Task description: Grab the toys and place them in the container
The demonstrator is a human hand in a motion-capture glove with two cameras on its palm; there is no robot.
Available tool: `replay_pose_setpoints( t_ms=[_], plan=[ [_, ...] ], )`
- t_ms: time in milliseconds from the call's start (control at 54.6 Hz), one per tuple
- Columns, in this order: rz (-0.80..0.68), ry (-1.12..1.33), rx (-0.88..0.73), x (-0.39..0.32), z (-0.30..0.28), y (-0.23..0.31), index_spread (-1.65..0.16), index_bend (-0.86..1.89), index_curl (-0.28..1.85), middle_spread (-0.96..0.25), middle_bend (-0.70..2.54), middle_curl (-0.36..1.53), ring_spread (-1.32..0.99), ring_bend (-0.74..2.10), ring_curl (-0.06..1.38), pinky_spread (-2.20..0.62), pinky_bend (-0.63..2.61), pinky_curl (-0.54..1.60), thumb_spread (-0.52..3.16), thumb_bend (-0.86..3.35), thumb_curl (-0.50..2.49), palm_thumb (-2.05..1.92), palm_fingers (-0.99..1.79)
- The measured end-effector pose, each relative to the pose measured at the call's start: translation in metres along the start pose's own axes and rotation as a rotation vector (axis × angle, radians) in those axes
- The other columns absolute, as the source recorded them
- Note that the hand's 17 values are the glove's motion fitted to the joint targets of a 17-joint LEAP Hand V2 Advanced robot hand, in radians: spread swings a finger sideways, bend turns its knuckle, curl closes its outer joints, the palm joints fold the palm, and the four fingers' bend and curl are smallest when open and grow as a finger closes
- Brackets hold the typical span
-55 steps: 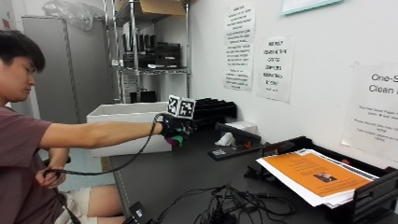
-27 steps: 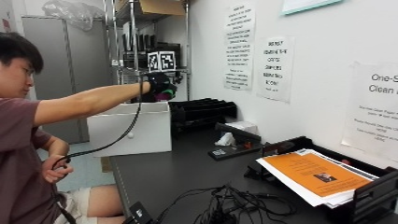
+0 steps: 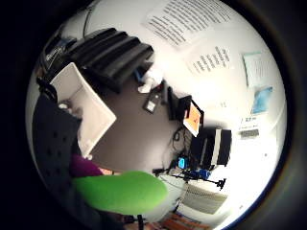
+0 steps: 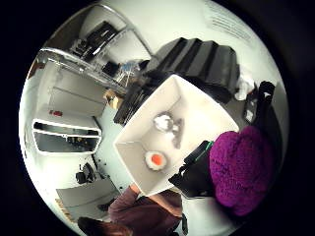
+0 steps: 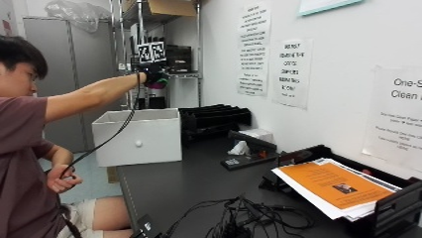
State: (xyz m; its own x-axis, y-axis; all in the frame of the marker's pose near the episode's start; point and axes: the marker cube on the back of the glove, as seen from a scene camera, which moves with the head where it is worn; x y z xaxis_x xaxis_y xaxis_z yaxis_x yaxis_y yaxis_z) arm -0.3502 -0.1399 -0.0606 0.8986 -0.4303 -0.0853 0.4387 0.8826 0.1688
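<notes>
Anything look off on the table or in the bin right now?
Nothing stands out. The white bin sits upright on the table with two toys inside; the gloved hand, above it, holds a purple toy.

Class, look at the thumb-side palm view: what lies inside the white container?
Inside the white container lie a white toy with an orange centre and a pale, whitish toy. The hand and its purple toy cover one corner.
</notes>
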Motion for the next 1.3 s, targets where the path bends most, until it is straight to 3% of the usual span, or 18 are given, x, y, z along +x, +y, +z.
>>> replay_pose_setpoints(
  t_ms=[183, 293, 403, 623, 678, 751, 788, 934, 1191, 1300],
  plan=[
    [-0.175, -0.05, -0.02, -0.028, 0.017, 0.006, -0.24, 0.7, 1.01, -0.15, 1.2, 0.69, -0.29, 1.38, 0.57, -0.38, 1.0, 0.46, 0.71, -0.01, 0.96, 0.49, 1.13],
    [-0.181, -0.199, 0.11, -0.063, 0.027, -0.012, -0.25, 0.68, 1.03, -0.15, 1.19, 0.7, -0.29, 1.38, 0.56, -0.37, 0.99, 0.46, 0.71, -0.01, 0.97, 0.49, 1.13],
    [-0.327, -0.234, 0.139, -0.088, 0.044, -0.017, -0.25, 0.65, 1.04, -0.15, 1.18, 0.7, -0.3, 1.37, 0.56, -0.37, 0.98, 0.46, 0.71, -0.02, 0.98, 0.48, 1.12],
    [-0.221, -0.142, -0.063, -0.088, 0.084, -0.015, -0.25, 0.46, 1.04, -0.16, 1.09, 0.68, -0.29, 1.35, 0.54, -0.36, 0.94, 0.43, 0.77, -0.03, 0.94, 0.42, 0.99],
    [-0.189, -0.14, -0.132, -0.087, 0.089, -0.017, -0.25, 0.36, 1.03, -0.17, 1.01, 0.66, -0.3, 1.29, 0.54, -0.33, 0.95, 0.45, 0.88, -0.04, 0.88, 0.35, 0.73],
    [-0.213, -0.144, -0.142, -0.085, 0.091, -0.017, -0.25, 0.31, 1.01, -0.18, 0.72, 0.6, -0.24, 1.0, 0.52, -0.22, 1.01, 0.51, 1.03, -0.08, 0.77, 0.15, -0.13],
    [-0.219, -0.151, -0.127, -0.084, 0.089, -0.017, -0.26, 0.25, 0.93, -0.17, 0.61, 0.54, -0.2, 0.86, 0.45, -0.17, 1.01, 0.47, 1.07, -0.08, 0.72, 0.09, -0.24],
    [-0.21, -0.167, -0.06, -0.082, 0.086, -0.018, -0.28, 0.17, 0.78, -0.12, 0.42, 0.45, -0.12, 0.65, 0.3, -0.07, 0.94, 0.38, 1.17, -0.03, 0.61, 0.02, -0.13],
    [-0.259, -0.137, -0.091, -0.08, 0.093, -0.012, -0.27, 0.17, 0.68, -0.09, 0.33, 0.43, -0.08, 0.56, 0.27, -0.01, 0.82, 0.34, 1.25, -0.02, 0.49, 0.01, -0.04],
    [-0.202, -0.164, -0.061, -0.084, 0.093, -0.015, -0.27, 0.17, 0.65, -0.1, 0.32, 0.43, -0.08, 0.54, 0.26, -0.01, 0.78, 0.33, 1.27, -0.02, 0.46, 0.01, -0.02]
  ],
)
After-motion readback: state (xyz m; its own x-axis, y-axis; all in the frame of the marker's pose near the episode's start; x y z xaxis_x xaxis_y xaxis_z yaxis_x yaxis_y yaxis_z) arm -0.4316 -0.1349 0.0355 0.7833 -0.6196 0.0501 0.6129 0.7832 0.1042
